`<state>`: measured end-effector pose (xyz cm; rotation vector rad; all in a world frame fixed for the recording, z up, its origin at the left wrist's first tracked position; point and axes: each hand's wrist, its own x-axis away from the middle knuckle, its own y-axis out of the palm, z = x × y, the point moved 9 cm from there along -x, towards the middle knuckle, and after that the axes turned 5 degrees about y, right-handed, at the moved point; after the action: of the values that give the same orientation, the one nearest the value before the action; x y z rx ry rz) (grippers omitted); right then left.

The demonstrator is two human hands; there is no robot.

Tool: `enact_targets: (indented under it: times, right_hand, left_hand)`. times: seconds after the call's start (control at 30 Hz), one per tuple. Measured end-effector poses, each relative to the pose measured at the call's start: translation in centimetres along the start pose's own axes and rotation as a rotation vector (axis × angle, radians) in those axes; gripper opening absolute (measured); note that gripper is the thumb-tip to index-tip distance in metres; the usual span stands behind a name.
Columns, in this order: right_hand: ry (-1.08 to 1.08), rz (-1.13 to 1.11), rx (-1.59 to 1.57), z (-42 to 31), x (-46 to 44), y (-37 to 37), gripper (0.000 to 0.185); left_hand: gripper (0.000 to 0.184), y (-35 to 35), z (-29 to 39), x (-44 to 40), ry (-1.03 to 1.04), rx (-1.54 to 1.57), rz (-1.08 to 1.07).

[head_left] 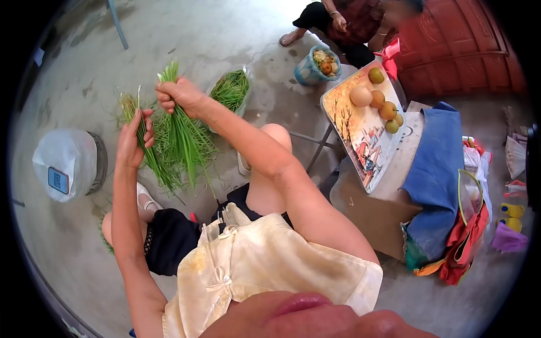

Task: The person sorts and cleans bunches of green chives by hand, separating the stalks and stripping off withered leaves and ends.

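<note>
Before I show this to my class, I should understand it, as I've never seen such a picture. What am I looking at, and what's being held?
There is no machine here, just a person's bare hands. The single picture comes from a camera on their head, looking forward and down, so the pale top at the bottom is the wearer's own. The right hand grips a thick bunch of greens; the left hand holds a thinner bunch. Beyond them, a bag of greens sits on the floor. Round fruit lies on the table.
</note>
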<state>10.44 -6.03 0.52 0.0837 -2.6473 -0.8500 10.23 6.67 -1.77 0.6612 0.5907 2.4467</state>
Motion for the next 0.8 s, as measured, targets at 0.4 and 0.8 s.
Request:
enact_targets:
  times: [0.4, 0.8]
  right_hand:
    - [-0.075, 0.244, 0.511, 1.2, -0.6, -1.5, 0.024]
    - [0.047, 0.133, 0.204, 0.9, -0.7, -1.0, 0.024]
  left_hand:
    - [0.033, -0.6, -0.5, -0.7, 0.047, -0.025, 0.021]
    - [0.027, -4.6, -0.8, -1.0, 0.075, 0.055, 0.220]
